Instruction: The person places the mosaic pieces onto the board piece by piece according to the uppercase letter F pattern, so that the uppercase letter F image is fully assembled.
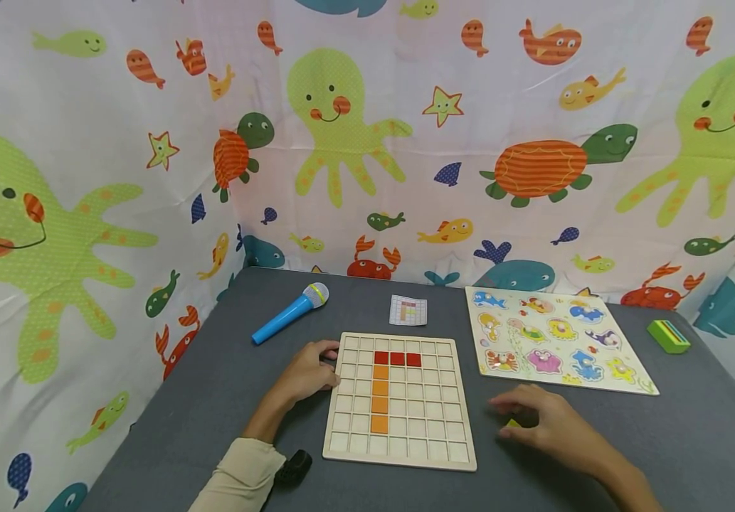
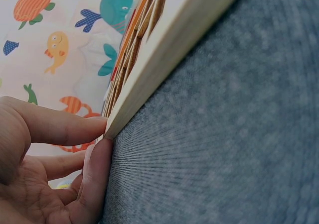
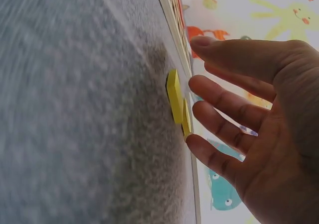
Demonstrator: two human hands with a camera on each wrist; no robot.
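A wooden grid board [image 1: 405, 449] lies flat on the table. Three red tiles [image 1: 397, 360] form a row near its top, with a column of several orange tiles [image 1: 380, 390] running down from the left one. My left hand [image 1: 308, 371] holds the board's left edge, its fingertips [image 2: 102, 152] pinching the rim in the left wrist view. To the right of the board, my right hand [image 1: 549, 427] hovers with fingers spread and relaxed, over yellow tiles. Two yellow tiles [image 3: 174, 97] show on the table in the right wrist view, apart from the thumb; in the head view the hand mostly covers them.
Behind the board lies a small card [image 1: 408, 311] printed with a coloured grid. A blue toy microphone [image 1: 290, 313] lies at back left. An animal puzzle board [image 1: 559, 340] is at back right, with a striped green block [image 1: 668, 337] beyond it. Patterned cloth [image 1: 354, 213] encloses the table's back.
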